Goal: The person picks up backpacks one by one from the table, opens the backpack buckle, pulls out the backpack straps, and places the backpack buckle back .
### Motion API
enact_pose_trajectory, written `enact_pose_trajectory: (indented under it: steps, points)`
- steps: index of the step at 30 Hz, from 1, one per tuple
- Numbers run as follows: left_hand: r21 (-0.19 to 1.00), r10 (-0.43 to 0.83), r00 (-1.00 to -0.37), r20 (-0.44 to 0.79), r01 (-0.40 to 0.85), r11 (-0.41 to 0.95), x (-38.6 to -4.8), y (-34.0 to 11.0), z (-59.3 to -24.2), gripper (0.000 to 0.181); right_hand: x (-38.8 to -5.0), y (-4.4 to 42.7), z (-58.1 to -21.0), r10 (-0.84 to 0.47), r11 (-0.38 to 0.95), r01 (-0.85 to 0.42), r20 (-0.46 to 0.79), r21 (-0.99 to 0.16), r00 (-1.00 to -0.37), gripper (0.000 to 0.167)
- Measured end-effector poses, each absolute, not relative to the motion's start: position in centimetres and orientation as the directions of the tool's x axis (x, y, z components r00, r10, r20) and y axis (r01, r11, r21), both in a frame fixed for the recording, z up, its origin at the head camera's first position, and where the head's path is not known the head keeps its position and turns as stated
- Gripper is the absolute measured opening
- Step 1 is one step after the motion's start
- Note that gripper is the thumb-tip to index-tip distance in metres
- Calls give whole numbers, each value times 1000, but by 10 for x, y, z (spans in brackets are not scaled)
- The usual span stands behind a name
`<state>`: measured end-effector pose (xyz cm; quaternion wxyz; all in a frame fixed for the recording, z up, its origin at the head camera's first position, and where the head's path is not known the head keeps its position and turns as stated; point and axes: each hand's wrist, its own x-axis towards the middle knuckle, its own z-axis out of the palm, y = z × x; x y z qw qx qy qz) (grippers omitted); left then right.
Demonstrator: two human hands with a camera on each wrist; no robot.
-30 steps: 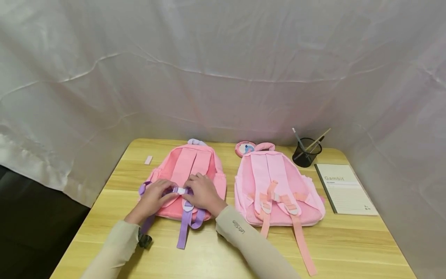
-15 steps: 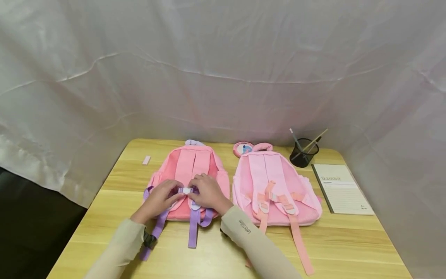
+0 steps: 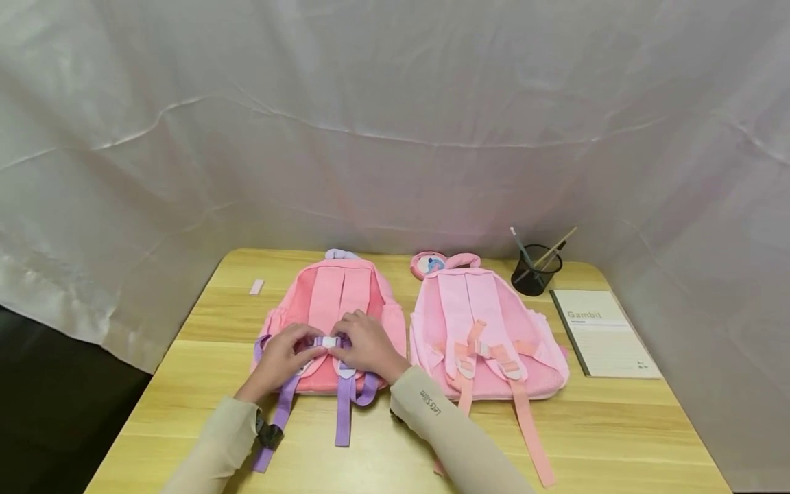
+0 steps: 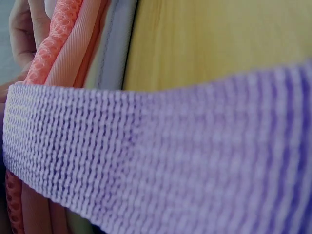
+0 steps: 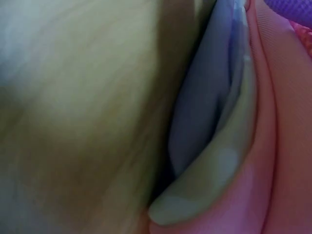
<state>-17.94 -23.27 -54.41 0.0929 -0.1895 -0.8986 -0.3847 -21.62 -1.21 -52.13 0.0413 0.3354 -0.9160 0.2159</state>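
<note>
A coral-pink backpack lies back-side up at the left of the table, its purple straps trailing toward me. Over its lower part, my left hand pinches one end of a white buckle on a purple chest strap. From the other side, my right hand pinches the buckle's right end between thumb and fingers. The buckle halves look joined, though fingertips partly cover them. A purple strap fills much of the left wrist view. In the right wrist view only the backpack's side and the tabletop show clearly.
A lighter pink backpack with orange straps and a fastened-looking buckle lies to the right. Beyond it are a black mesh pen cup and a notebook. A small pale pink block sits at the left; a grey curtain hangs behind.
The hands and buckle shifted slightly right on the backpack, then stayed nearly still. The left purple strap now hangs down past the left wrist. Both hands keep their pinch.
</note>
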Motion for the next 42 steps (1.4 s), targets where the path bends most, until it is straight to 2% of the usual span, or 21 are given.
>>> enact_pose_trajectory:
  steps: [6, 15, 31, 42]
  points:
    - [680, 253, -926, 282, 379, 627, -178, -232, -545, 19, -215, -12, -525, -586, 675, -625, 230, -393, -777, 27]
    - [670, 253, -915, 313, 402, 625, -179, -231, -547, 20, -215, -12, -529, -586, 675, -623, 226, -394, -778, 23]
    - [687, 239, -938, 250, 346, 639, -179, -231, -544, 20, -216, -12, -528, -594, 671, -630, 225, -391, -772, 19]
    - [682, 248, -926, 285, 378, 626, -181, -232, -546, 21, -217, -13, -528, -599, 666, -639, 235, -385, -765, 17]
